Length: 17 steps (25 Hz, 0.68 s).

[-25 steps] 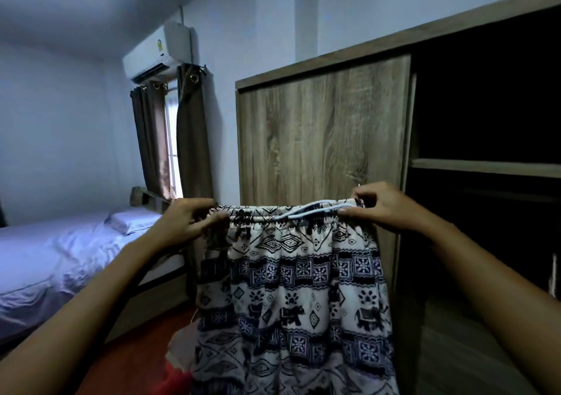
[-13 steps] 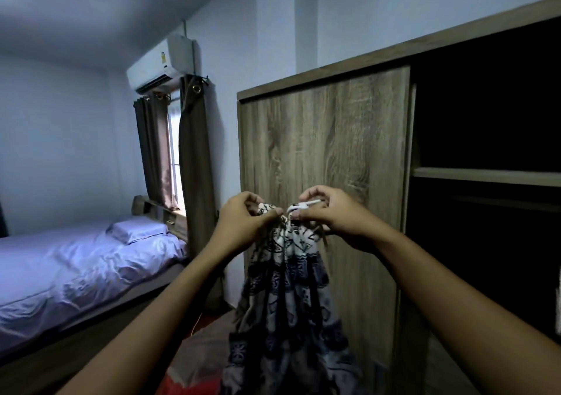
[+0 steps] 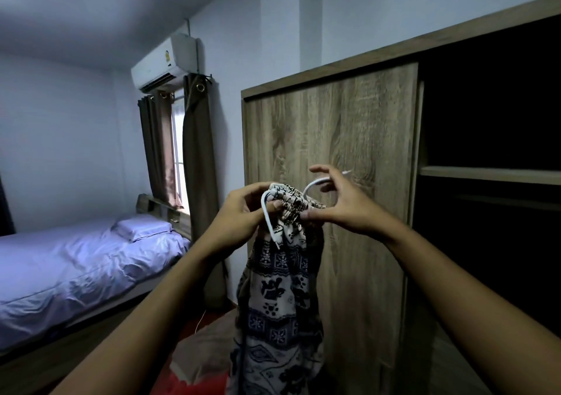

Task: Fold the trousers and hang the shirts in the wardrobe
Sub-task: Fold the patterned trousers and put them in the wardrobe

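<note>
We note trousers (image 3: 282, 288) hang before wardrobe (image 3: 334, 151); waistband (image 3: 291, 204), spread wide 1 s ago, now bunched. L hand (image 3: 239, 209) grips it; R hand (image 3: 337, 203) pinches its edge, other fingers (image 3: 320, 169) splayed. Lengthwise fold likely begun.

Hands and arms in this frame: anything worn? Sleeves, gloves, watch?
No gloves, rings or watch on the left hand or right hand. Left forearm and right forearm are bare to the frame edge; no sleeves, bands or markings in view.

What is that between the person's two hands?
Head view: the bunched waistband of the patterned trousers, with its white drawstring, gripped by left hand and right hand.
</note>
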Each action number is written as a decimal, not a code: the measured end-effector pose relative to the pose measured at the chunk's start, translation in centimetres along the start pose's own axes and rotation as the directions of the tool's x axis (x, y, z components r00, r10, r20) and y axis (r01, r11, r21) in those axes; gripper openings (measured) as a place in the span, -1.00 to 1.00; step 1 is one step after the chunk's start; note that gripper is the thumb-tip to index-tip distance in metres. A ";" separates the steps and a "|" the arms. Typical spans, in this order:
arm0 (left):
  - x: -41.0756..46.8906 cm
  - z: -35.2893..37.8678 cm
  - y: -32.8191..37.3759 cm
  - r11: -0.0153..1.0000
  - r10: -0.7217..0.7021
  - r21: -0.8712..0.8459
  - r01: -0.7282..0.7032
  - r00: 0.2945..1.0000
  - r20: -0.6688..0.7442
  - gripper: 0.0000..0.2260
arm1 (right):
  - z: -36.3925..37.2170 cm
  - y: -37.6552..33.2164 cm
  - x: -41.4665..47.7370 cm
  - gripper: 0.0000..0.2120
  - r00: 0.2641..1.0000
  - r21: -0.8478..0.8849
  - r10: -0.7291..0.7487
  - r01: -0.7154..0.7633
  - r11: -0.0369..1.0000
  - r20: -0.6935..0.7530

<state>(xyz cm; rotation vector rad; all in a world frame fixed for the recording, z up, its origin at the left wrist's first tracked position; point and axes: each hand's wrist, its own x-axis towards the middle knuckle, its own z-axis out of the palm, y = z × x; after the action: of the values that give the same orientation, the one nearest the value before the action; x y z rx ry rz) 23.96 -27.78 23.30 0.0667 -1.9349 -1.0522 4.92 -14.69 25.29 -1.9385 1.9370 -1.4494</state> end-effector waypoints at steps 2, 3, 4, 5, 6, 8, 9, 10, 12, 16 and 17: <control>-0.4 -0.2 0.1 0.999 0.008 -0.041 -0.008 1.000 0.001 -0.76 | 0.1 0.6 -0.4 -0.17 0.982 0.100 0.110 -0.126 0.987 0.154; -0.6 -0.3 0.2 0.999 0.017 -0.039 -0.017 1.000 -0.008 -0.76 | 0.3 0.9 -0.6 -0.29 0.969 0.163 0.123 -0.159 0.974 0.213; -0.9 -0.5 0.3 0.999 0.031 -0.023 -0.032 0.999 -0.019 -0.75 | 0.4 1.0 -0.6 -0.48 0.962 0.212 0.121 -0.174 0.962 0.243; -1.1 -0.7 0.3 0.999 0.051 -0.005 -0.051 0.998 -0.024 -0.75 | 0.5 0.8 -0.7 -0.62 0.966 0.250 0.109 -0.169 0.953 0.235; -1.5 -0.9 0.2 0.998 0.065 0.012 -0.065 0.998 -0.020 -0.73 | 0.6 0.4 -0.8 -0.70 0.974 0.290 0.094 -0.152 0.945 0.205; -2.5 -1.6 -1.1 0.998 0.014 0.067 -0.016 0.999 0.038 -0.69 | 0.6 0.0 -0.7 -0.79 0.988 0.371 0.066 -0.114 0.921 0.139; -3.3 -1.9 -2.5 0.993 -0.062 0.108 0.049 0.991 0.115 -0.69 | 0.6 -0.3 -0.8 -0.81 0.992 0.398 0.051 -0.094 0.913 0.116; -4.2 -2.1 -4.0 0.981 -0.157 0.152 0.124 0.960 0.232 -0.71 | 0.6 -0.3 -0.9 -0.82 0.994 0.407 0.043 -0.080 0.910 0.099; -6.5 -2.1 -7.3 0.941 -0.331 0.204 0.269 0.851 0.408 -0.78 | 0.5 0.1 -1.1 -0.83 0.996 0.402 0.053 -0.077 0.912 0.070; -9.5 -2.1 -11.2 0.885 -0.441 0.036 0.464 0.811 0.384 -0.77 | -0.2 1.6 -2.0 -0.71 0.979 0.405 0.155 -0.196 0.893 0.132; -9.8 -2.0 -11.7 0.865 -0.452 -0.043 0.500 0.813 0.367 -0.70 | -0.5 1.9 -2.2 -0.64 0.968 0.399 0.185 -0.238 0.885 0.167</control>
<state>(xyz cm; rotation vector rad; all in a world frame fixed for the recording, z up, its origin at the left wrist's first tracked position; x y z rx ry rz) 27.20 -32.27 8.96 0.3271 -2.2153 -1.6219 3.63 -13.12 23.16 -1.5362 1.5649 -1.4889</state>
